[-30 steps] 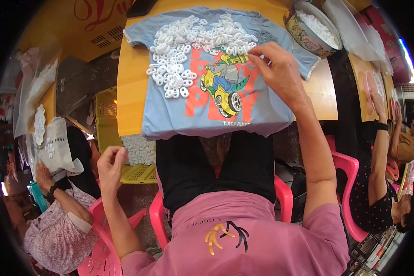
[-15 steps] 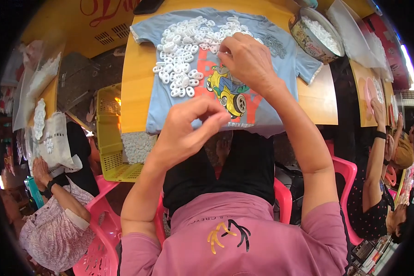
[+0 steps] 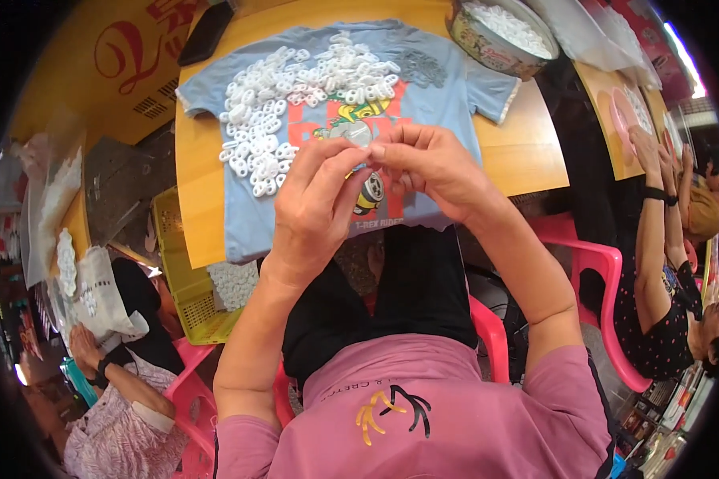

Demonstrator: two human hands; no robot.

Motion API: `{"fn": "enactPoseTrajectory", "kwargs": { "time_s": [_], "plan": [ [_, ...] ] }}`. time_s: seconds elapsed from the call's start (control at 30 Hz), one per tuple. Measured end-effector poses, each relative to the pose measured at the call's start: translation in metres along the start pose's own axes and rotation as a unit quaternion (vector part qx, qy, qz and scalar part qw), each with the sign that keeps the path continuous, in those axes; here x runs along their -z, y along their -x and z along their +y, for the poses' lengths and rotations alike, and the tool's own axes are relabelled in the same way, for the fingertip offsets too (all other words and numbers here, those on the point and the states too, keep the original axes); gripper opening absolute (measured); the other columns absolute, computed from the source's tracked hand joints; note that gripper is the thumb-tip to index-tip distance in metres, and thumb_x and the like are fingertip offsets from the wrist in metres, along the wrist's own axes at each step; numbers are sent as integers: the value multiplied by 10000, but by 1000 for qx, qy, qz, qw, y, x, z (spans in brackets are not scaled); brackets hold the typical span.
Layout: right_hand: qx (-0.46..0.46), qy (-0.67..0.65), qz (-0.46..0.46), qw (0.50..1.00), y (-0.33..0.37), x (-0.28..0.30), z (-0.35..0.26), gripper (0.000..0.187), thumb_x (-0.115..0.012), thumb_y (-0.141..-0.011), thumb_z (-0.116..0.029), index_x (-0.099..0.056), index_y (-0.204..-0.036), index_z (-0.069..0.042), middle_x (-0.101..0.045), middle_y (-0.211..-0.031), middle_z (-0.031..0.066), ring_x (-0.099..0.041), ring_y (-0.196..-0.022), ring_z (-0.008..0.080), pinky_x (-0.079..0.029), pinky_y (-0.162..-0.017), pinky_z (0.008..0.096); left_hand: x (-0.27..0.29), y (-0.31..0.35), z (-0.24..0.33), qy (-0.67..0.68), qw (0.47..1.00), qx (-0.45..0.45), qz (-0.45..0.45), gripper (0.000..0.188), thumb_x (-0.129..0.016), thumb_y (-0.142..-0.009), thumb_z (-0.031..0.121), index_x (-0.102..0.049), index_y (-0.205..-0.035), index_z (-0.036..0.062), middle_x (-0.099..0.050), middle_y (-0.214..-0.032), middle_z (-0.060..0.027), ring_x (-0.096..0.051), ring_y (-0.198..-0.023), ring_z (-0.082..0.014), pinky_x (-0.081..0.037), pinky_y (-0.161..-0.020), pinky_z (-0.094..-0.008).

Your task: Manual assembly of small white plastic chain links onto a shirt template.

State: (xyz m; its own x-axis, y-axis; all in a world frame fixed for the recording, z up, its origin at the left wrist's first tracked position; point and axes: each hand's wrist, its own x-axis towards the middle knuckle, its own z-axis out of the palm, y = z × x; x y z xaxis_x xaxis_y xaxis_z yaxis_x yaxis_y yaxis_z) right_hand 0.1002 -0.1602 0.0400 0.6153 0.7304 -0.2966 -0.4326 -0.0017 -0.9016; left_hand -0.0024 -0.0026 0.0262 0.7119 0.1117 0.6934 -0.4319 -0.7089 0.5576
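My left hand (image 3: 315, 195) and my right hand (image 3: 431, 168) meet above the near half of a blue T-shirt (image 3: 252, 219) spread on the table. Their thumbs and forefingers are pinched together at one spot. Whatever sits between the fingertips is mostly hidden and too small to name. Beyond my hands, a heap of small white pieces with two holes each (image 3: 276, 84) lies in a curve across the shirt. To its right is a patch of small dark grey shapes (image 3: 423, 69). Part of the shirt's printed vehicle shows beneath my fingers.
A round tin (image 3: 495, 54) of white pieces stands at the far right of the wooden table (image 3: 523, 152). A dark phone-like slab (image 3: 206, 33) lies far left. Left of my legs is a yellow crate (image 3: 188, 307) beside more white pieces (image 3: 233, 285). Co-workers sit on both sides.
My right hand has come back from the heap of white pieces toward me and met my left hand. The left has risen slightly, its fingers now pinched. The whole view has shifted.
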Motion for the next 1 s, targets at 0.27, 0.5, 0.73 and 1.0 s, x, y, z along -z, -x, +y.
{"fn": "enactPoseTrajectory", "kwargs": {
  "time_s": [0.27,0.5,0.73,1.0],
  "plan": [
    [5,-57,10,998,32,6,-8,187,-666,-926,-190,-660,-985,-14,-661,-866,36,-565,-663,60,-500,-581,222,-20,4,6,36,999,-10,8,251,-703,-774,-77,-613,-994,3,-623,-899,-128,-619,-760,-249,-511,-632,-343],
    [45,-58,48,996,33,13,2,205,-679,-916,-190,-652,-1016,-12,-659,-868,39,-597,-690,82,-514,-599,232,-34,3,10,69,998,6,10,270,-716,-778,-60,-600,-1013,6,-623,-903,-131,-615,-712,-238,-498,-573,-314],
    [50,61,38,996,30,15,-7,196,-683,-909,-193,-658,-978,-11,-657,-838,18,-589,-677,73,-476,-590,222,-30,4,5,113,992,59,-1,198,-696,-811,-59,-610,-977,6,-636,-870,-117,-612,-684,-192,-499,-583,-290],
    [345,636,203,659,-16,71,-8,125,-691,-841,-135,-690,-936,-53,-625,-889,87,-618,-687,270,-489,-662,347,-31,8,7,294,922,251,20,89,-634,-889,-30,-614,-973,-8,-648,-860,-39,-602,-680,-78,-500,-595,-225]
  ]
}}
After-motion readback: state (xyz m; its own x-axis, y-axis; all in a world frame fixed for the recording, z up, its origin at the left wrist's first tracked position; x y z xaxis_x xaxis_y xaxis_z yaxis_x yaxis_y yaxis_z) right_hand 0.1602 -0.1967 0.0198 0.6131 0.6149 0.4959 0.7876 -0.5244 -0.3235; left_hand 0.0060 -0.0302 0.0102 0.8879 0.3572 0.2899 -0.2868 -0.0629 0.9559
